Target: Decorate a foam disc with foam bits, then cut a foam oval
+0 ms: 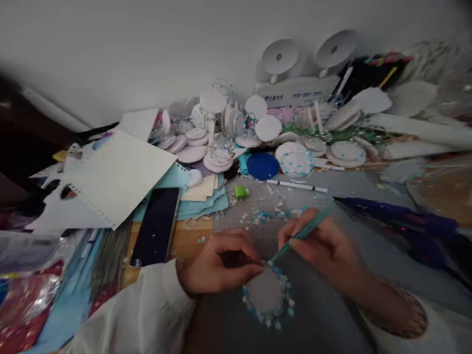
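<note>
At the near edge of the desk [191, 238], just in front of the person, lies the disc [265, 292]. The work on it looks well along but not finished. Small blue and white chips [285, 305] ring its rim along the right side, the bottom and the lower left, and the middle is bare grey. The upper left stretch of the rim is hidden under the left hand [217, 265], so I cannot tell whether the ring closes there. Beyond the disc, loose chips [266, 215] lie scattered (unused stock, by the look of it). Further beyond it a pile [217, 152] of white discs sits by the wall, a few speckled blue and most plain.

The left grip is closed, with thumb and fingers pinched together on the disc's upper left rim, steadying it. The right hand [324, 246] has its grip clamped round a thin teal tool [308, 228], held like a pen with the fingers tight together. The tool's tip touches the disc's upper rim, just beside the left fingertips. A phone [157, 225] lies left of the disc, well apart from it.
</note>
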